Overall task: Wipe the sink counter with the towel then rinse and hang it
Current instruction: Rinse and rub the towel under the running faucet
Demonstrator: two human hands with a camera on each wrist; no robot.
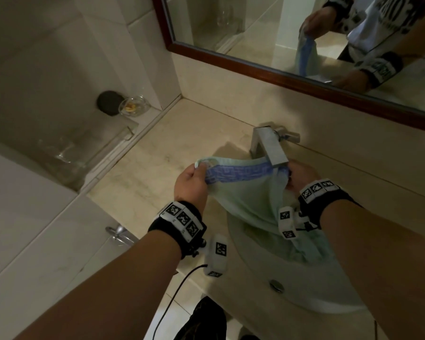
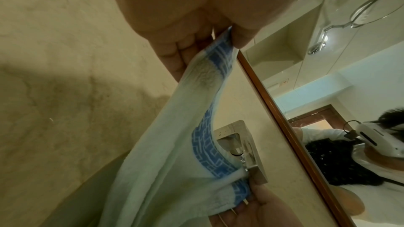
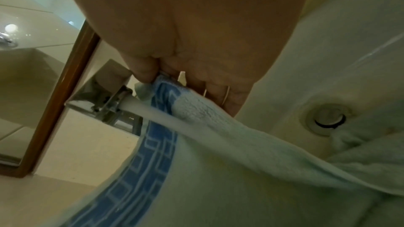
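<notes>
Fingers [image 1: 199, 171] of the left hand [image 1: 190, 185] are curled onto one top corner of the pale green towel [image 1: 250, 200], thumb pressing it against them; the right hand [image 1: 298, 176] pinches the other corner between thumb and curled fingers [image 3: 227, 96]. Between the two grips the towel's blue patterned band [image 1: 238, 174] is stretched nearly level, and the rest of the cloth hangs below the fingers into the white sink basin [image 1: 260, 266].

Just past the right fingertips the square chrome faucet [image 1: 268, 146] juts from the wall, and the right wrist view shows a stream of water [image 3: 157, 112] running from its spout onto the towel beside that pinch. Below the fingers, in the bowl, sits the drain stopper [image 3: 329, 118].

Judging by this, the rinse is under way; whether the marble counter [image 1: 138, 168] to the left of the left fingers has been wiped I cannot tell from its look. Wringing and hanging remain, likely on the chrome towel ring [image 1: 119, 233] on the tiled wall behind the left wrist.

Both forearms reach forward over the basin, wrists roughly level, backs of the hands turned up.
</notes>
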